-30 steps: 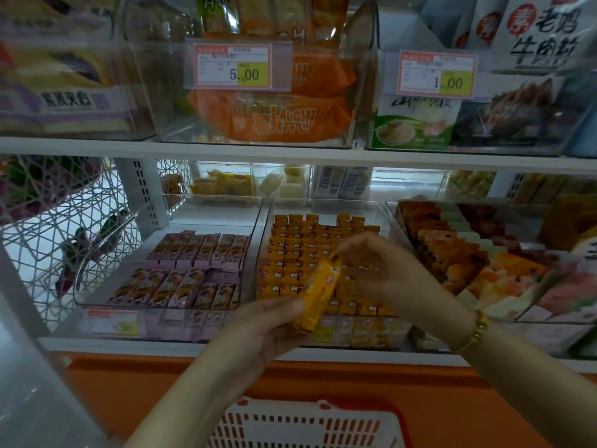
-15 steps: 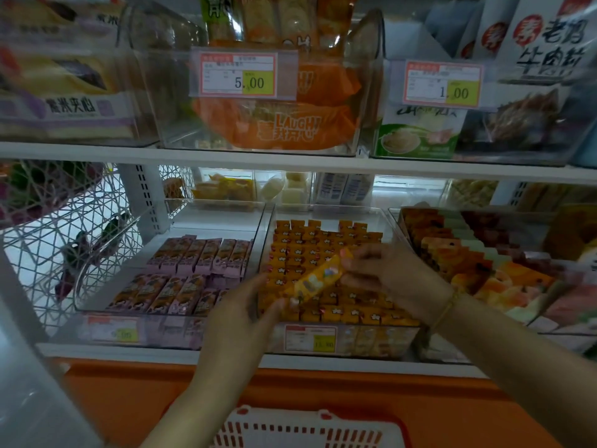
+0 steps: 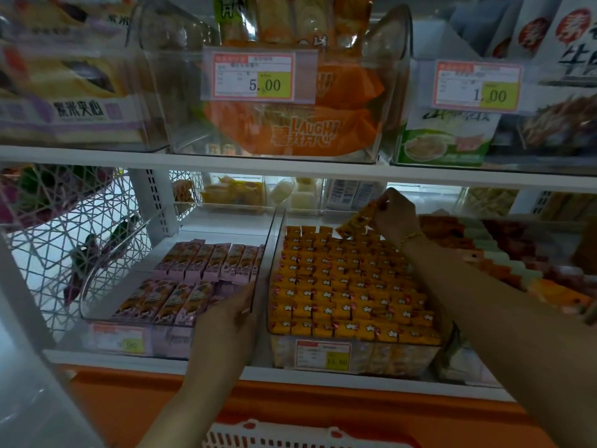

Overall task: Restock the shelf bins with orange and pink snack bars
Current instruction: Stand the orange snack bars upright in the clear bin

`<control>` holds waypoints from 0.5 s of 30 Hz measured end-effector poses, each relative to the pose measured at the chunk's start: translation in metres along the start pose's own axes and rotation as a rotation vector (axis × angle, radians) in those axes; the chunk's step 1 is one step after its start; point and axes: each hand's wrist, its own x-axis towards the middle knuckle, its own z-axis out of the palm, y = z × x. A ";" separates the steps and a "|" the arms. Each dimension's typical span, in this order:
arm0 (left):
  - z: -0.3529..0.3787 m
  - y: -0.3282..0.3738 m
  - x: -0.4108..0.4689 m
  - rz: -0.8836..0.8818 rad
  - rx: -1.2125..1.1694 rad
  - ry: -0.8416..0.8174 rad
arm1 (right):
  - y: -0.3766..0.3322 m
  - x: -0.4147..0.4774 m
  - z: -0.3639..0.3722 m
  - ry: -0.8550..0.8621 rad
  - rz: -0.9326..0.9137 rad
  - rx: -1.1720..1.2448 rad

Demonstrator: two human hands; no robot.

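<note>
While right grip [image 3: 395, 218] pinches orange bar [image 3: 355, 222] | left grip [image 3: 226, 321] touches pink bin [image 3: 97, 318], curl unclear

A single wide-angle head camera looks forward and slightly downward, close upon the lower shelf [image 3: 323, 379], the upper shelf [image 3: 97, 158] overhead

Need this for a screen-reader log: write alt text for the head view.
A person's right hand pinches an orange snack bar above the back of a clear shelf bin packed with orange bars. The left hand rests at the front corner of the neighbouring bin of pink bars, beneath a shelf of bagged snacks.
</note>
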 end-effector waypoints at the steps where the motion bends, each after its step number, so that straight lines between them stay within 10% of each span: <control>1: 0.000 -0.001 0.001 0.016 0.009 0.004 | -0.003 0.003 0.004 -0.019 -0.020 -0.032; 15: 0.001 -0.002 0.004 0.064 -0.005 0.037 | 0.003 0.011 0.063 -0.336 -0.070 -0.085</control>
